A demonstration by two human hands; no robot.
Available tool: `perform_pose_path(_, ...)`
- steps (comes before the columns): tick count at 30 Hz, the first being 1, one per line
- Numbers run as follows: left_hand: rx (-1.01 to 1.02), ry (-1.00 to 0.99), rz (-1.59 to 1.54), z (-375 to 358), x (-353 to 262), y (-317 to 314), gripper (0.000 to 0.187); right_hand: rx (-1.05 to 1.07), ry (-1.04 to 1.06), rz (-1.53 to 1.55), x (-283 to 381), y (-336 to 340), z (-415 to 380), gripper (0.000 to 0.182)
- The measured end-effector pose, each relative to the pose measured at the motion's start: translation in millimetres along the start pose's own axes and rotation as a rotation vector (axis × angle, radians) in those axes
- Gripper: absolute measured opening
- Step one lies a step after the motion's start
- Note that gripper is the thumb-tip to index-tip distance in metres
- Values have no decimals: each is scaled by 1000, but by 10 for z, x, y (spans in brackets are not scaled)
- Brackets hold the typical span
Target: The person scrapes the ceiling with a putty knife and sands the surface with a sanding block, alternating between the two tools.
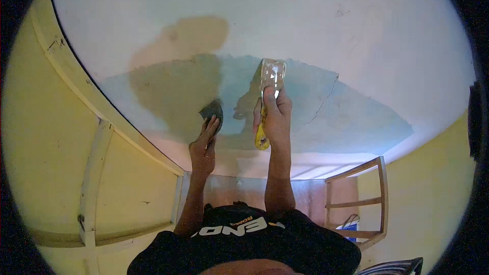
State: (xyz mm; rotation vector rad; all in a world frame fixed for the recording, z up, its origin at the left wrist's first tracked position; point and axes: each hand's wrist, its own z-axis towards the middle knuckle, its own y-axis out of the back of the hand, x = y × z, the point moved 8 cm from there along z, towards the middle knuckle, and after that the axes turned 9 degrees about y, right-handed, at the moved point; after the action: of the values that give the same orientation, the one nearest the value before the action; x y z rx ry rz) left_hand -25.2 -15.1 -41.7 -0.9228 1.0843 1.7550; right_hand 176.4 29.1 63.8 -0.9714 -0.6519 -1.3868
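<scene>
My right hand is closed round a putty knife with a yellow handle. The putty knife's broad blade points away from me, shiny and smeared with white along its edges. To its left, my left hand has its fingers pressed on a small dark flat piece, whose kind I cannot tell. That piece overlaps the pale blue-green patch of the big white surface. Shadows of my head and arms fall across the patch.
A thin crack runs through the patch at the right. Yellow panels with pale battens line the left side. At the lower right stands a wooden frame, with a blue item behind it and a dark curved object below.
</scene>
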Motion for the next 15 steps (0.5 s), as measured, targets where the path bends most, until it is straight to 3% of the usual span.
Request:
perform_pose_path(5,-10,10,-6,-73,-27,18,46,32,-85,38,29,-69,-62,29)
perform_pose_path(15,-17,-5,-21,-58,-15,-16,47,66,-52,45,91,-94,15,32)
